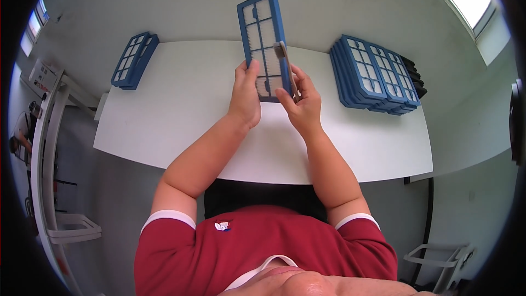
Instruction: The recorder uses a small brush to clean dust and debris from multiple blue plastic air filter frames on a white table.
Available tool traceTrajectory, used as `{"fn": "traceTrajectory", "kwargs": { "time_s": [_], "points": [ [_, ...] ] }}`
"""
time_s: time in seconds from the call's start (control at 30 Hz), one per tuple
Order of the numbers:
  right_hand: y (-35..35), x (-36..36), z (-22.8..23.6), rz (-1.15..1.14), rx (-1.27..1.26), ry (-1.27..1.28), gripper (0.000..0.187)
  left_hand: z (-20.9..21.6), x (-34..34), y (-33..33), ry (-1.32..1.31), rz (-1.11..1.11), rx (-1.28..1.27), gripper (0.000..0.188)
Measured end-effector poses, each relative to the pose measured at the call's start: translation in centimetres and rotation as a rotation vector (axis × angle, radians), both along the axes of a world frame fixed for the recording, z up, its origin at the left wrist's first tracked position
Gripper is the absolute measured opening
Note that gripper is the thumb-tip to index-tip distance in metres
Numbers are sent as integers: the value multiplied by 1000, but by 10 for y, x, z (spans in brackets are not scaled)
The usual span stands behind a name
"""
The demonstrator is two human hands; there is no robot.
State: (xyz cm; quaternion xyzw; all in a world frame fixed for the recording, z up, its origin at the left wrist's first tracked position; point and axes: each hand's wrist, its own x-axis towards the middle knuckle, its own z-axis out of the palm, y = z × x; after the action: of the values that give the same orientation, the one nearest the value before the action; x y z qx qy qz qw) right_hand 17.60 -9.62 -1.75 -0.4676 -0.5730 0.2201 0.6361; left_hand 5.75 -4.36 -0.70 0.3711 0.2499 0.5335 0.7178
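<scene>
A filter panel [266, 33] with a blue frame and white pleated filling stands tilted upright above the middle of the table. My left hand [245, 98] grips its lower left edge, with the thumb on the front. My right hand [304, 101] is closed around the thin handle of a small brush [287, 66] at the panel's lower right edge. The brush has a dark bristle head, which points up beside the panel's right side. My right thumb lies against or very near the panel's front; the other fingers are partly hidden behind the handle.
On the white table [181, 115], several blue-framed filters [378, 74] are stacked at the right, with black objects [415, 77] behind them. A smaller filter stack [133, 61] sits at the far left. A wall rises behind the table; a pale metal frame [49, 159] stands at the left.
</scene>
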Motion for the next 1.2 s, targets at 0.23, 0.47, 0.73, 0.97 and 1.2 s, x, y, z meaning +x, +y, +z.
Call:
{"fn": "traceTrajectory", "kwargs": {
  "time_s": [0.23,0.47,0.73,0.97,1.2],
  "points": [
    [4,24,4,228,-212,562,33,13,-19,13,-39,35,8,70],
    [5,26,-2,428,-491,458,33,0,-33,20,-377,-183,225,97],
    [-4,1,6,-211,49,-342,27,-14,-26,14,-325,31,204,93],
    [-16,-28,11,-23,144,-430,35,-21,-23,8,-268,-33,279,96],
    [-13,-33,8,-119,206,-451,33,-24,-20,5,-228,-20,295,100]
  ]
}}
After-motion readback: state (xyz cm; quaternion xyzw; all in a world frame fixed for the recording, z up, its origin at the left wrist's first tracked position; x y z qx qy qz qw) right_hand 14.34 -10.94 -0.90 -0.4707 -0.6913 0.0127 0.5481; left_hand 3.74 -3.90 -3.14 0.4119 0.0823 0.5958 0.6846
